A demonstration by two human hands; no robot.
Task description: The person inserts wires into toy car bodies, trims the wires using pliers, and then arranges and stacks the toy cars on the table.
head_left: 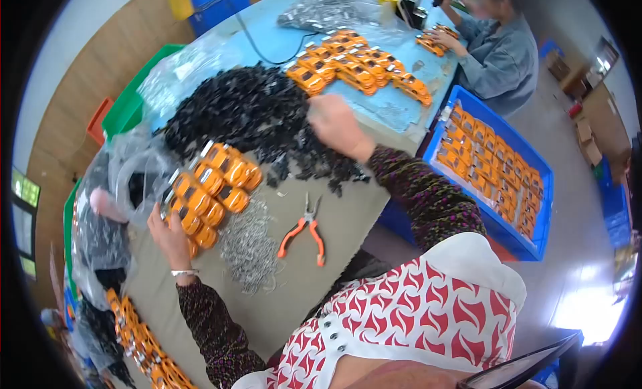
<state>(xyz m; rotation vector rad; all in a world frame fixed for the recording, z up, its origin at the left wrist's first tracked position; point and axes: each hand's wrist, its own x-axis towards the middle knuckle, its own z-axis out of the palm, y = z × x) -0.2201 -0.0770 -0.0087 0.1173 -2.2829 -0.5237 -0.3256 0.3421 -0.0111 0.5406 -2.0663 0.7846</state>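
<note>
My left hand (171, 240) rests at the left edge of a cluster of orange toy cars (208, 188), fingers apart and touching the nearest cars. My right hand (338, 125) is blurred, over the right side of a heap of small black parts (241, 108), just below another group of orange cars (354, 61); its fingers are curled and whatever they hold cannot be made out. Between me and the near cars lies a pile of small silvery metal pieces (249, 245). Pliers with orange handles (307, 230) lie to the right of that pile, jaws pointing away from me.
A blue crate (550, 208) of orange cars stands at the right. Across the blue table surface (267, 28), a co-worker (498, 58) handles orange cars. Clear plastic bags (180, 71) lie at the back left, with more orange cars (144, 342) at the lower left.
</note>
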